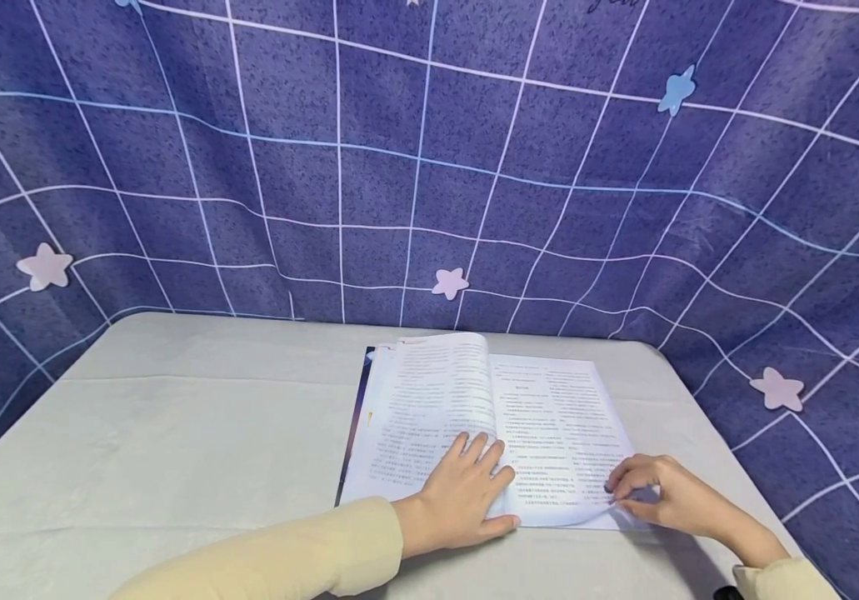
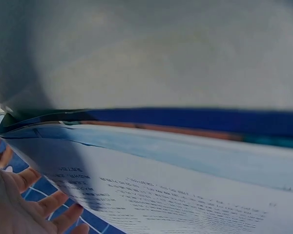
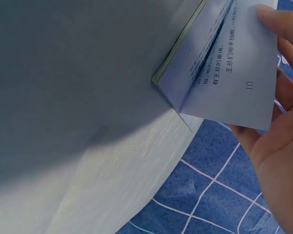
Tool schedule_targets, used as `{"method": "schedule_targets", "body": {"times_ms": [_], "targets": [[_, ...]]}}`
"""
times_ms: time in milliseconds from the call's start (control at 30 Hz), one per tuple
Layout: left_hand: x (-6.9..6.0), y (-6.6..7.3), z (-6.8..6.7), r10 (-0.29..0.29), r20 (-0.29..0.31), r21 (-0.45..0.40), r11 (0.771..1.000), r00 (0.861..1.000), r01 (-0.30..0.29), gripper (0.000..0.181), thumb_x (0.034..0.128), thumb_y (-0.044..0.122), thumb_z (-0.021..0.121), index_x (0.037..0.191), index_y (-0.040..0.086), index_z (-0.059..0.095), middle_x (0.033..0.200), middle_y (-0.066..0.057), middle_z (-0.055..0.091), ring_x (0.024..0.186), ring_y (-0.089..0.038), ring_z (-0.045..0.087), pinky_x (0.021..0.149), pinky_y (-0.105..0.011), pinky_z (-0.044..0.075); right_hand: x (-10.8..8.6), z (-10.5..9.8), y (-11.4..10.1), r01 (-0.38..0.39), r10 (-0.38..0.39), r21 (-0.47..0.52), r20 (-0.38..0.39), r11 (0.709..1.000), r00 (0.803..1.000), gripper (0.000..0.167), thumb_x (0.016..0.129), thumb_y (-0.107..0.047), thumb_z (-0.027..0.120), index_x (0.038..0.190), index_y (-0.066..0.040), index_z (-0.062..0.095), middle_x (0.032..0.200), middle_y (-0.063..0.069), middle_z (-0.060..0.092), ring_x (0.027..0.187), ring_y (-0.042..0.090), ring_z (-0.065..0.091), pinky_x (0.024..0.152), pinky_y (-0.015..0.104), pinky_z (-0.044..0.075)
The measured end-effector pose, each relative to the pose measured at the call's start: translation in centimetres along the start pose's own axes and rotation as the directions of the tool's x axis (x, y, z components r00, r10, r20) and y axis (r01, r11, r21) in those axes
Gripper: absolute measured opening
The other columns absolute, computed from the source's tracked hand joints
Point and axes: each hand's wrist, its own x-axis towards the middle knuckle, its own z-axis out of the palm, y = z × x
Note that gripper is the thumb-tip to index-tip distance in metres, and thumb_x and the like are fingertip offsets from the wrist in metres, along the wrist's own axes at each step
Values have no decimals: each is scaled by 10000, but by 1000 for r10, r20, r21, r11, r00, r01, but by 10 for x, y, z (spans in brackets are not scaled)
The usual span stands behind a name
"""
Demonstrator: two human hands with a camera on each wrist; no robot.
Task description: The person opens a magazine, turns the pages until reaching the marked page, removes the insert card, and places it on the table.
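Note:
An open book (image 1: 556,417) of printed text lies on the table, its left-hand pages bulging up near the spine. My left hand (image 1: 462,496) rests with spread fingers on the book's lower middle, by the fold. At the lower right corner, my right hand (image 1: 669,496) pinches a page between thumb and fingers and lifts its edge. In the right wrist view that page (image 3: 224,92) bends up from the page beneath and shows the number 10. The left wrist view shows the book's lower edge (image 2: 185,151) close up, with fingers of the left hand (image 2: 34,209) beside it.
A pale cloth covers the table (image 1: 174,433). Behind it and along the right side hangs a blue curtain (image 1: 287,167) with a white grid and stars. A small black object (image 1: 727,593) shows at the right sleeve.

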Motion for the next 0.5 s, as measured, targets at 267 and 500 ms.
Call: {"method": "schedule_targets", "body": {"times_ms": [267, 500], "targets": [[1, 1, -1, 13, -1, 13, 1000, 1000, -13, 601, 884, 653, 224, 1201, 223, 499, 1297, -67, 468, 1201, -239, 416, 992, -430, 322, 1, 0, -1, -36, 35, -16, -68, 999, 997, 371, 535, 51, 779, 754, -219, 649, 791, -29, 654, 748, 76, 594, 773, 90, 373], [1, 2, 0, 6, -10, 38, 999, 1000, -5, 603, 881, 659, 223, 1184, 229, 516, 1252, -59, 499, 1139, -249, 460, 937, -431, 351, 2, -2, -1, -53, 49, -35, -99, 998, 994, 352, 554, 20, 785, 780, -212, 650, 800, -47, 653, 765, 54, 584, 767, 88, 376]]}}
